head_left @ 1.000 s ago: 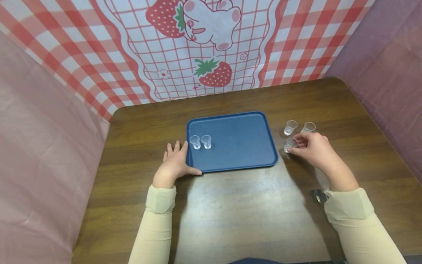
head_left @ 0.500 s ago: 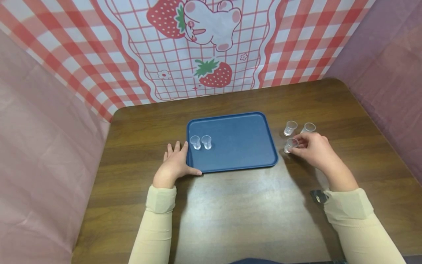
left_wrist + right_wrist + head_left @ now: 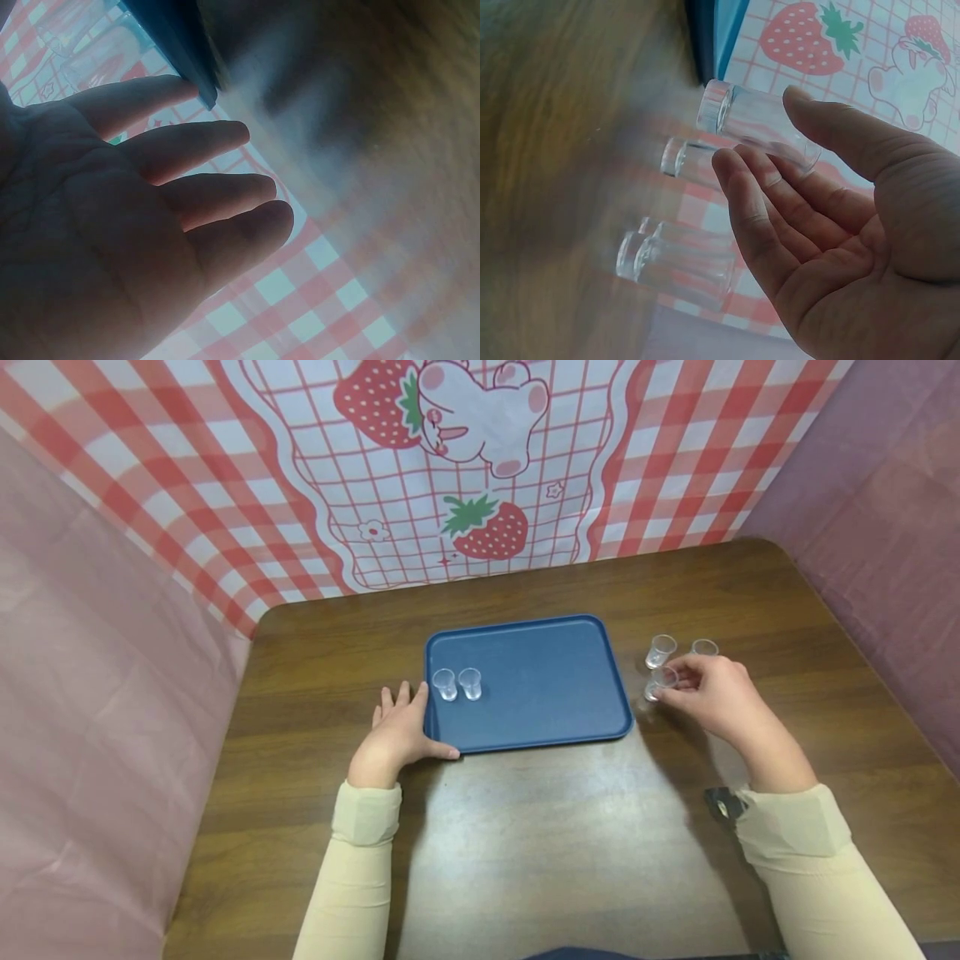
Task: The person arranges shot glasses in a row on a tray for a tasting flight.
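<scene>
Right hand (image 3: pixel 716 697) pinches a cup (image 3: pixel 661 680), 3 o'clock off the tray (image 3: pixel 547 685); spare cups (image 3: pixel 661 652) crowd it at 12 and 2. Rim (image 3: pixel 620 687) stands between it and two tray cups (image 3: pixel 470 683) at 9. Left hand (image 3: pixel 393 731), spread wide, touches tray at 8. Strawberry cloth (image 3: pixel 491 531) at 12.

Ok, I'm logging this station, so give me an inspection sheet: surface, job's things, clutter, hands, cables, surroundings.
Surface: brown wood-grain table.
Job's things: blue tray bearing two clear shot glasses; more shot glasses right of it, some partly hidden.
Clutter: dark piece by the right cuff, too unclear to name.
Hands: left hand touches the tray's left edge; right hand pinches another shot glass.
Cables: nothing seen.
Surroundings: red-and-white checked strawberry cloth behind, pinkish drapes on both sides.
</scene>
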